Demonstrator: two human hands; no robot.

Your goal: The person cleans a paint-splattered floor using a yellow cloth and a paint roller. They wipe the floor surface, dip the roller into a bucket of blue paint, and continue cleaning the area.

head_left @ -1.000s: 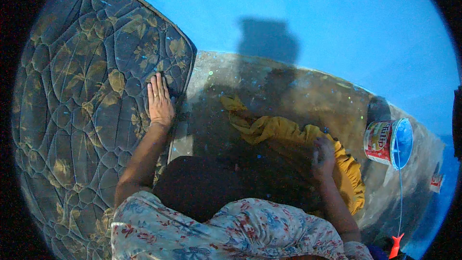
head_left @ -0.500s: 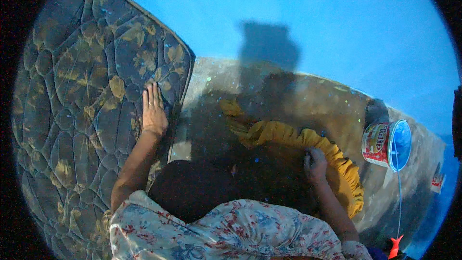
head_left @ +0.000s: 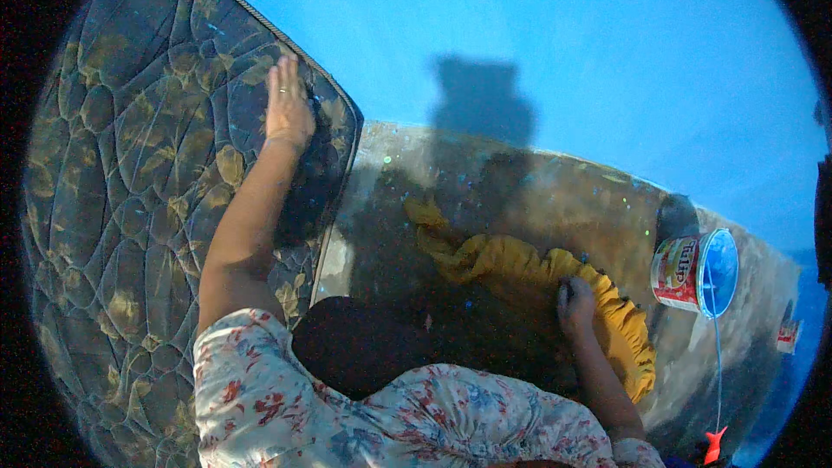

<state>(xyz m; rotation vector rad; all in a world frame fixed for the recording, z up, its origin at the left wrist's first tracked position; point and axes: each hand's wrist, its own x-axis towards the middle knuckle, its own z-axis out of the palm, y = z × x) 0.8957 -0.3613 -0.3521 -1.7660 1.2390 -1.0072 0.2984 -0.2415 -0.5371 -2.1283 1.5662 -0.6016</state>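
My left hand (head_left: 290, 108) lies flat with its fingers stretched out on a dark quilted mattress (head_left: 130, 208) with a faded leaf pattern, close to its corded edge. A ring shows on one finger. Over to the right, my right hand (head_left: 575, 305) is closed, its fingers curled at the inner side of a yellow ruffled cloth (head_left: 620, 321). Whatever it may hold is hidden in shadow. The cloth's gathered edge curves from the middle of the stained floor (head_left: 589, 199) round to the right of this hand.
A printed bucket (head_left: 676, 273) with a blue inside stands at the right, its wire handle ending in a red grip (head_left: 713, 446). A blue surface (head_left: 624, 52) runs along the far side. A small red and white scrap (head_left: 788, 335) lies at the far right.
My left hand has slid farther up the mattress, toward its far edge, and the arm is more stretched out. My right hand stays closed by the cloth, in nearly the same place.
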